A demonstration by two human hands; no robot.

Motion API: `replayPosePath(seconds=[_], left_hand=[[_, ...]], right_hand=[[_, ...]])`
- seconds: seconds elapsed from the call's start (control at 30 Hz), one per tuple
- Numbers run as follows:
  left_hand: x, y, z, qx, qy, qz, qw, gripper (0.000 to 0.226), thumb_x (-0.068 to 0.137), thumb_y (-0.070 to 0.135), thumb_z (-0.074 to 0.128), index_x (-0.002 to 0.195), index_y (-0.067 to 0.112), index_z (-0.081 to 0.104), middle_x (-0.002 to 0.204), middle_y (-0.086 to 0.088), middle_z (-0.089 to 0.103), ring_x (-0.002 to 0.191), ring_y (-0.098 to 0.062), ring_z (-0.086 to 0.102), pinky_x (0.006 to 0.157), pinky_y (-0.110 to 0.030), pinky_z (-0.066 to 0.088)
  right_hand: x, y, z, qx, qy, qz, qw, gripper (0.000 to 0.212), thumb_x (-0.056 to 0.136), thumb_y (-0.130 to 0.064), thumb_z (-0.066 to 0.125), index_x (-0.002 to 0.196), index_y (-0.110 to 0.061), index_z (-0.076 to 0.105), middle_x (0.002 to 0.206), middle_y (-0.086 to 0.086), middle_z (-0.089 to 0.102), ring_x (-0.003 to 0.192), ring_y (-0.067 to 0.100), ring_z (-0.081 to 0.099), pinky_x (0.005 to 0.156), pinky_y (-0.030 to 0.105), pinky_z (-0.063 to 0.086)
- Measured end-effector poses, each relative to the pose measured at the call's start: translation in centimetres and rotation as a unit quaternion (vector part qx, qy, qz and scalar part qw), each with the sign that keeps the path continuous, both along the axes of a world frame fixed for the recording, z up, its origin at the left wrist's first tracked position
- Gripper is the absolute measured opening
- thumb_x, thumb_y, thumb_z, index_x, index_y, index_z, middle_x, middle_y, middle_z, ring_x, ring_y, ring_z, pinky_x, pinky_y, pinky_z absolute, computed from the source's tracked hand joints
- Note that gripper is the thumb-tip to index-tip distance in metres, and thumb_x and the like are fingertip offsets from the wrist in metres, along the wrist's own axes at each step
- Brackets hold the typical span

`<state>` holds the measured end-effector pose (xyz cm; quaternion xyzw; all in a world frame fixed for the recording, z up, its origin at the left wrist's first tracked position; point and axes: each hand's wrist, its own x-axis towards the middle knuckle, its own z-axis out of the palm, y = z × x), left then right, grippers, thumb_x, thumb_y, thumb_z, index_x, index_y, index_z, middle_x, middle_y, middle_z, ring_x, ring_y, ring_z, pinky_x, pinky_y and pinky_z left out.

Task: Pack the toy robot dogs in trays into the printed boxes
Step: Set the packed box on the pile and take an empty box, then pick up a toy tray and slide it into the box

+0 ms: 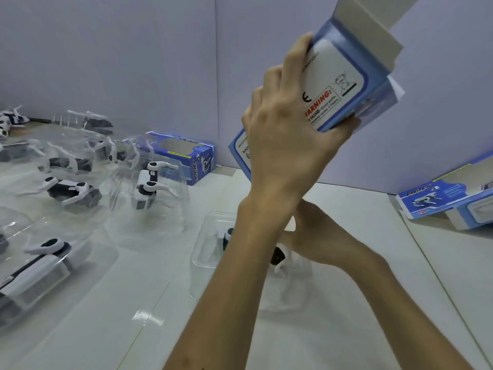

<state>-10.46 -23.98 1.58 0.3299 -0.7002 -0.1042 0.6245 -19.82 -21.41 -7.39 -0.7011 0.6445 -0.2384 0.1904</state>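
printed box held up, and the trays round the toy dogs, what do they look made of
The printed box: thin paperboard by the look, smooth blue-and-white print outside, plain matte grey inside the open flaps. The trays: clear thin plastic, probably moulded, since the toy dogs show through and the surface glints.

Pretty even, soft light here with a cool bluish cast, nothing really dim. Shadows are weak and fuzzy, hardly there on the counter [346, 329]. There's one small white glare patch [148, 317] on it, plus sheen all over the clear trays [88, 265]. The left side is smeary, and the toy dogs [70, 190] there look motion-blurred. Warning print on the raised printed box [336, 84] reads okay, just a bit soft. The wide-angle lens bends the counter's lines out on the right.
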Motion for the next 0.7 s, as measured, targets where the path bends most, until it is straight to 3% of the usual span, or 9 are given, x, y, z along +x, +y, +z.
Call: replayPosePath(seconds=[0.07, 0.13, 0.17, 0.37, 0.47, 0.53, 0.7], left_hand=[[0.4, -0.1, 0.1, 0.007, -0.004, -0.003, 1.0, 0.088, 0.075, 0.043, 0.082, 0.147, 0.018, 0.039, 0.124, 0.001, 0.054, 0.11, -0.015, 0.051, 0.096, -0.043, 0.047], [0.7, -0.3, 0.1, 0.012, 0.002, -0.004, 1.0, 0.089, 0.074, 0.043, 0.082, 0.148, 0.019, 0.038, 0.125, 0.002, 0.053, 0.11, -0.016, 0.051, 0.096, -0.042, 0.048], [0.9, -0.4, 0.1, 0.013, 0.009, -0.002, 1.0, 0.088, 0.074, 0.043, 0.082, 0.147, 0.019, 0.039, 0.125, 0.002, 0.054, 0.11, -0.016, 0.051, 0.095, -0.042, 0.048], [2.7, -1.8, 0.0, 0.067, 0.077, -0.017, 0.995, 0.085, 0.071, 0.045, 0.085, 0.139, 0.024, 0.04, 0.122, 0.004, 0.059, 0.112, -0.024, 0.057, 0.089, -0.042, 0.053], [3.5, -2.6, -0.4, 0.098, 0.074, 0.073, 0.99, 0.087, 0.065, 0.066, 0.079, 0.135, 0.033, 0.04, 0.117, 0.009, 0.061, 0.111, -0.019, 0.052, 0.099, -0.039, 0.043], [3.9, -2.8, -0.6, 0.107, 0.084, 0.139, 0.981, 0.088, 0.063, 0.078, 0.071, 0.134, 0.036, 0.042, 0.112, 0.01, 0.062, 0.106, -0.014, 0.046, 0.099, -0.035, 0.034], [4.7, -3.6, -1.0, 0.119, 0.147, 0.07, 0.979, 0.089, 0.06, 0.067, 0.08, 0.132, 0.033, 0.04, 0.113, 0.001, 0.064, 0.111, -0.025, 0.057, 0.087, -0.041, 0.054]], right_hand=[[-0.5, 0.7, 0.8, 0.107, 0.022, 0.071, 0.991, 0.061, 0.059, -0.081, 0.064, 0.108, -0.06, 0.033, 0.109, -0.053, 0.041, 0.104, -0.022, 0.049, 0.08, 0.012, 0.042], [-0.7, 1.0, 0.8, 0.163, 0.089, 0.118, 0.976, 0.09, 0.059, -0.073, 0.078, 0.131, -0.059, 0.026, 0.15, -0.038, 0.022, 0.139, -0.01, 0.026, 0.11, 0.031, 0.036], [-0.7, 1.1, 0.5, 0.167, 0.101, 0.124, 0.973, 0.094, 0.061, -0.065, 0.083, 0.136, -0.053, 0.027, 0.156, -0.032, 0.012, 0.145, -0.005, 0.016, 0.116, 0.036, 0.03], [-2.3, 1.1, 0.7, 0.102, 0.088, 0.066, 0.989, 0.065, 0.064, -0.049, 0.084, 0.117, -0.05, 0.046, 0.131, -0.027, 0.037, 0.118, -0.003, 0.04, 0.085, 0.02, 0.04], [-4.9, 1.7, 2.4, 0.097, 0.054, 0.029, 0.993, 0.056, 0.057, -0.056, 0.079, 0.107, -0.056, 0.053, 0.118, -0.038, 0.045, 0.11, -0.009, 0.045, 0.081, 0.017, 0.04], [-7.0, 2.7, 3.9, 0.083, 0.039, -0.011, 0.996, 0.061, 0.047, -0.065, 0.072, 0.105, -0.062, 0.053, 0.111, -0.045, 0.044, 0.106, -0.015, 0.046, 0.078, 0.016, 0.042], [-11.4, 6.0, 7.3, 0.0, -0.01, -0.069, 0.998, 0.074, 0.04, -0.066, 0.071, 0.113, -0.056, 0.061, 0.117, -0.026, 0.06, 0.103, -0.001, 0.058, 0.087, 0.029, 0.048]])
